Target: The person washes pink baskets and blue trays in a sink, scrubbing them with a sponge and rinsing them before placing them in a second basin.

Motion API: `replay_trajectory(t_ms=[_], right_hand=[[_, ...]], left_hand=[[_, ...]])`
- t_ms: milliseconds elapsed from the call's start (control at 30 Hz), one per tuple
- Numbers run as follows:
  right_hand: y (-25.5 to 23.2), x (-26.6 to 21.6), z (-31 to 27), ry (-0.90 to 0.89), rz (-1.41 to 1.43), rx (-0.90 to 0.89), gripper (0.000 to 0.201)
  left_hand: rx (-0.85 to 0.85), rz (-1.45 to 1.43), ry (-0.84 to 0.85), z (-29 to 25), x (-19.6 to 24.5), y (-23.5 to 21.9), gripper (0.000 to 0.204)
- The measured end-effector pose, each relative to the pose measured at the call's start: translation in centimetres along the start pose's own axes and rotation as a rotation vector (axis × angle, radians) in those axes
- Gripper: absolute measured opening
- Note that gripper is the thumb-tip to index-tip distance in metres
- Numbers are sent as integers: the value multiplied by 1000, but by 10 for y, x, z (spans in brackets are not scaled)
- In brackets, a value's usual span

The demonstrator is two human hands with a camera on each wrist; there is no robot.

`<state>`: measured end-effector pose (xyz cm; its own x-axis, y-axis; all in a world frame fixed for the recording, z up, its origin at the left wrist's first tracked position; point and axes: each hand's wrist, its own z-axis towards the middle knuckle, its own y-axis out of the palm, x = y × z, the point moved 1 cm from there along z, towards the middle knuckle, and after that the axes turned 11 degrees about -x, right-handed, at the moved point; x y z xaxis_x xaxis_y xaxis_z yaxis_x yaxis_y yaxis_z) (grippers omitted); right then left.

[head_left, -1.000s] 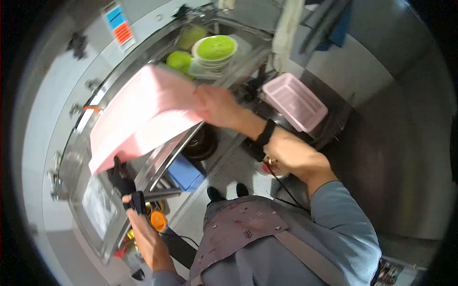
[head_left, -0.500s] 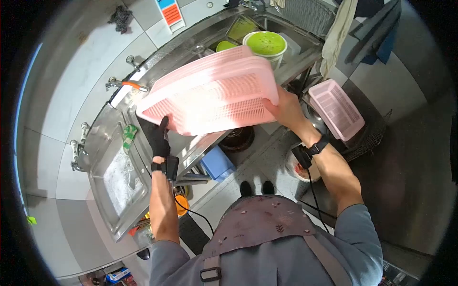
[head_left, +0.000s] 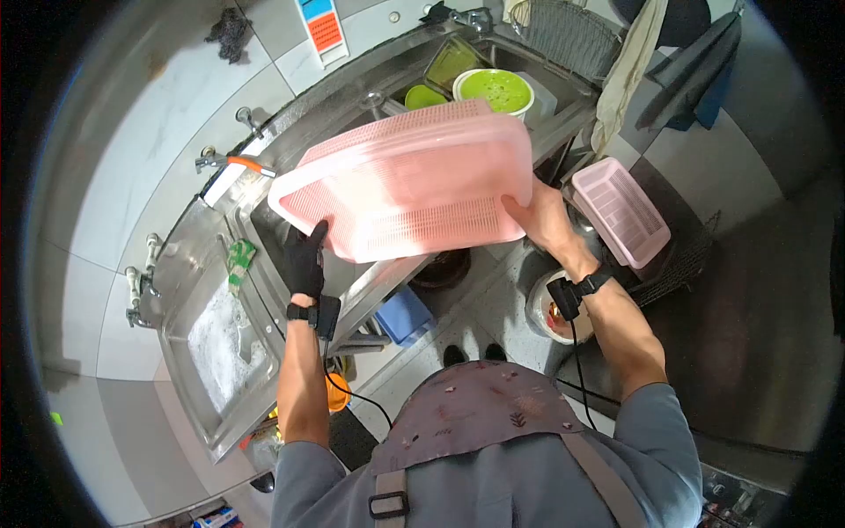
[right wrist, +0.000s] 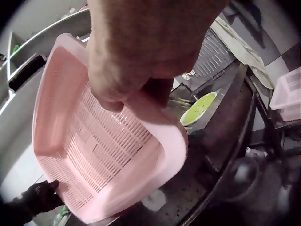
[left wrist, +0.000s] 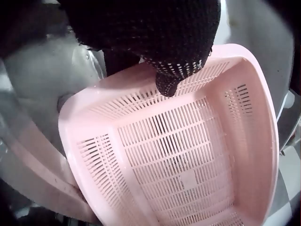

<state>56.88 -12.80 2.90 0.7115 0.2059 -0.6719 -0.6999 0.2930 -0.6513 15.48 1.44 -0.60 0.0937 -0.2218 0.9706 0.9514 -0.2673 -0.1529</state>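
Fingers (right wrist: 109,102) of your right hand (head_left: 544,220) and gloved left hand (head_left: 304,264) grasp the pink basket (head_left: 422,189), held tilted over the sink (head_left: 368,286). Keep both holds firm and even; uneven lift could twist it against the edge.

No text can be read; on the white rectangular wall card with blue and orange panels (head_left: 325,31), the markings are too small.

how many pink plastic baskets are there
2 that I can make out. One pink basket is held up between the left hand and right hand; a paler pink basket sits beyond the right hand. Others may be hidden, nested underneath.
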Motion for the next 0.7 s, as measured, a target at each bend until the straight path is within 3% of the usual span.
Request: replay_trajectory(t_ms=[200, 367, 433, 500, 567, 633, 700], right_hand=[[10, -3, -4, 19, -2, -2, 45], [14, -12, -6, -24, 127, 15, 47], [23, 6, -9, 129, 64, -31, 47], [47, 46, -10, 4, 227, 28, 54], [24, -3, -17, 31, 149, 22, 62], [25, 6, -24, 142, 255, -58, 65], [38, 14, -31, 105, 492, -25, 58]], left_hand=[[-60, 12, -120, -17, -1, 10, 39], [-138, -123, -300, -19, -43, 5, 40], [-220, -273, -279, -26, -42, 10, 38], [-284, 11, -69, -28, -45, 9, 36], [-440, 372, -110, -17, -89, -18, 37], [-195, -119, -167, -20, -92, -4, 33], [-229, -49, -164, -23, -97, -10, 35]])
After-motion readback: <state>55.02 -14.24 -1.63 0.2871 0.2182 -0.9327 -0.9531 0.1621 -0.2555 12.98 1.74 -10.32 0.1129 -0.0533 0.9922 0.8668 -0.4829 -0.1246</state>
